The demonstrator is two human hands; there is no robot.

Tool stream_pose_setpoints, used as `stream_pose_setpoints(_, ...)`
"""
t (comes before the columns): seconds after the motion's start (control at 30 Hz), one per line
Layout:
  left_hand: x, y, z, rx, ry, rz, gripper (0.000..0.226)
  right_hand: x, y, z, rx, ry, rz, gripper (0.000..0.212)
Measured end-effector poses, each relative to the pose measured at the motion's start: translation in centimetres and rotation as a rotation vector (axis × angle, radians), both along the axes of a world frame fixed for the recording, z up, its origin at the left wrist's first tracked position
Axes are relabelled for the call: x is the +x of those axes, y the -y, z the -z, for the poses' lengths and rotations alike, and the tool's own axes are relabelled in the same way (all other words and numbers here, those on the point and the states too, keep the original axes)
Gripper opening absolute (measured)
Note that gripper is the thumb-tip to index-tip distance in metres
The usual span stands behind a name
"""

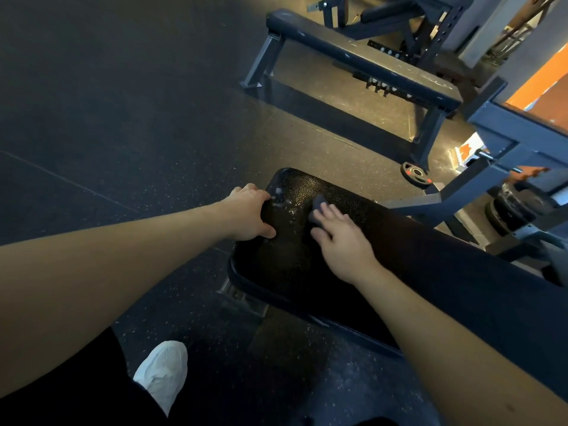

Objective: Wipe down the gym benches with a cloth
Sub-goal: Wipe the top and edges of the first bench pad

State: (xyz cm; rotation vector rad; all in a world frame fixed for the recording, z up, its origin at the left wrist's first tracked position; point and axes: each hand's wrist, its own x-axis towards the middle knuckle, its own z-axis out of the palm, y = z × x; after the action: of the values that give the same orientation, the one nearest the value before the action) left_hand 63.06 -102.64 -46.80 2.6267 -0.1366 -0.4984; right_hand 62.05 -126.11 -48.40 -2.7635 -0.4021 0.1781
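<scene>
A black padded gym bench (415,259) runs from the middle of the view to the lower right, its near end wet and shiny. My left hand (250,213) grips the bench's left edge, fingers curled over the rim. My right hand (336,233) lies flat on the pad and presses a small dark grey cloth (318,207), which shows past the fingertips. Foamy wet spots (281,196) sit on the pad between my two hands.
A second flat bench (362,56) on a grey steel frame stands farther back. A weight rack frame (504,149) with a small plate (416,173) on the floor is at the right. Dark speckled rubber floor (107,118) stretches to the left. My white shoe (164,370) is below.
</scene>
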Motion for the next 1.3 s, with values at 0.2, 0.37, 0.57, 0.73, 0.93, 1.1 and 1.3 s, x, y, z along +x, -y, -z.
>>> stream_pose_setpoints(0.2, -0.8, -0.1, 0.1, -0.003, 0.055, -0.052, 0.089, 0.6, -2.6, 0.1, -0.15, 0.051, 0.149, 0.053)
stream_pose_setpoints(0.37, -1.0, 0.2, -0.1, -0.009, 0.064, -0.072, 0.085, -6.4, -4.6, 1.0, -0.177, 0.112, -0.016, 0.055)
stream_pose_setpoints(0.57, -1.1, -0.7, -0.4, -0.003, 0.029, -0.014, 0.077, -4.9, -0.6, 0.7, -0.129, 0.059, 0.111, 0.053)
stream_pose_setpoints(0.73, -2.2, -1.6, -0.2, 0.029, 0.033, 0.048, 0.072, -6.5, -3.5, 1.1, -0.135, 0.091, 0.203, 0.056)
stream_pose_setpoints(0.93, -2.9, -2.5, -0.8, 0.084, -0.023, 0.124, 0.078, -12.3, -3.6, 2.3, -0.061, 0.142, -0.01, 0.061)
stream_pose_setpoints(1.1, -3.6, -2.2, -0.9, 0.132, -0.011, 0.15, 0.076, -13.9, -1.3, 3.1, -0.07, 0.199, 0.048, 0.058)
stream_pose_setpoints(1.3, -4.0, -2.2, -1.4, 0.126, 0.002, 0.123, 0.071, -11.9, -7.6, 3.5, -0.118, 0.258, -0.016, 0.06)
